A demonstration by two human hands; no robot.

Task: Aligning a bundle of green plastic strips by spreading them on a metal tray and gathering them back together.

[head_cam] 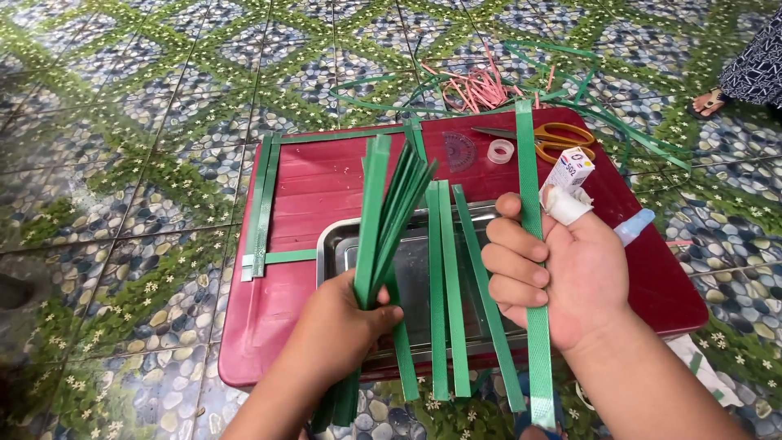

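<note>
A small white carton with blue print stands at two o'clock on the red table, just beyond the right thumb. The left hand closes in a fist around a fanned bundle of green strips at six o'clock. The right hand curls its fingers around a single green strap; its thumb wears a white bandage. Three loose green strips lie between the hands across a steel tray. At twelve o'clock sit a tape roll, orange-handled scissors and pink scraps. A sandalled foot shows at two o'clock.
</note>
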